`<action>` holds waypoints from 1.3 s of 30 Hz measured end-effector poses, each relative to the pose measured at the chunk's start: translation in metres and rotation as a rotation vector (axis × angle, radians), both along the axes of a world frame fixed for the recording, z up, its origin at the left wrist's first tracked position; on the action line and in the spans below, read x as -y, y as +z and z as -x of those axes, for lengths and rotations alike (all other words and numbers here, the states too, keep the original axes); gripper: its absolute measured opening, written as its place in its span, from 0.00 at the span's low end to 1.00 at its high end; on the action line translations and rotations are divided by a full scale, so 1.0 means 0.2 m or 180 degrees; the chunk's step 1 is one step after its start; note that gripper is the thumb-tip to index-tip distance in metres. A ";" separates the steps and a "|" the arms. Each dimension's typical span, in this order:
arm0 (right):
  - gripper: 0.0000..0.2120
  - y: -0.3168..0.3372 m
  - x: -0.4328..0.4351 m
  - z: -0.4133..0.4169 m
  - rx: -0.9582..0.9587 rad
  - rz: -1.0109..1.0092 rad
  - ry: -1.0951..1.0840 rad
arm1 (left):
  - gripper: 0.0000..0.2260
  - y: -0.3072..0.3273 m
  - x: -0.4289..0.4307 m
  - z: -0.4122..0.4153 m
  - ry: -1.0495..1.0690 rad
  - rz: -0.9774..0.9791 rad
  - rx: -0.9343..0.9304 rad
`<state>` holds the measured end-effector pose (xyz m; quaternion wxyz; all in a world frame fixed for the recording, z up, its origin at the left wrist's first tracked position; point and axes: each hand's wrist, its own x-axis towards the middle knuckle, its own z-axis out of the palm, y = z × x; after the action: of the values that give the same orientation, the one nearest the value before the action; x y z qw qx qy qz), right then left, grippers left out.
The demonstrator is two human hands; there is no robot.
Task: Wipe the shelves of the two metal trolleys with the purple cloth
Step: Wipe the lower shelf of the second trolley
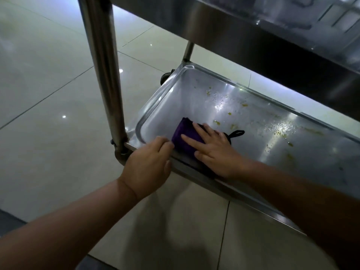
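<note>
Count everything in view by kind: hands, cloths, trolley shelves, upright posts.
Hands: 2, left hand and right hand
Cloths: 1, purple cloth
Shelves: 2, lower shelf and upper shelf
Posts: 2, near post and far post
Total: 7

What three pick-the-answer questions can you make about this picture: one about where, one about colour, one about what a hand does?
1. Where is the purple cloth? A floor. B bottom shelf, near left corner. C top shelf.
2. What colour are the smears? A yellowish. B blue. C red.
3. What does the left hand do? A holds the cloth. B grips the front rim. C hangs free.
Answers: B, the right hand presses it there; A, yellowish spots dot the metal; B, it curls over the rim.
</note>
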<state>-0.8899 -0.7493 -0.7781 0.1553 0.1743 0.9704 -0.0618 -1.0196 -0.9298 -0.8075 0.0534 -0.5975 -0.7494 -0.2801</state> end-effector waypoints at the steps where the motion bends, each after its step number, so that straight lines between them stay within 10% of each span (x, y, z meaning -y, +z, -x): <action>1: 0.23 0.00 -0.07 0.00 -0.0043 -0.0033 -0.0073 | 0.11 0.00 -0.01 0.01 -0.0019 0.0118 -0.0103; 15: 0.25 0.04 -0.67 -0.08 0.0120 -0.0399 -0.1409 | 0.12 0.05 -0.06 -0.04 -0.0303 0.0830 -0.1181; 24: 0.25 0.02 -0.30 -0.30 0.0117 -0.0182 -0.0834 | 0.08 0.21 -0.17 -0.20 -0.1243 0.0686 -0.1946; 32: 0.24 0.04 0.02 -0.59 0.0201 0.0390 -0.0176 | 0.07 0.29 -0.30 -0.39 -0.1222 0.0805 -0.1830; 39: 0.23 0.00 -0.17 -0.79 -0.0042 0.0240 -0.0079 | 0.29 0.14 -0.39 -0.52 -0.0454 0.1120 -0.0777</action>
<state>-0.7315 -0.7157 -0.7777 0.1545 0.1800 0.9662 -0.1013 -0.9150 -0.8520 -0.7793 0.0186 -0.6785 -0.7306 -0.0737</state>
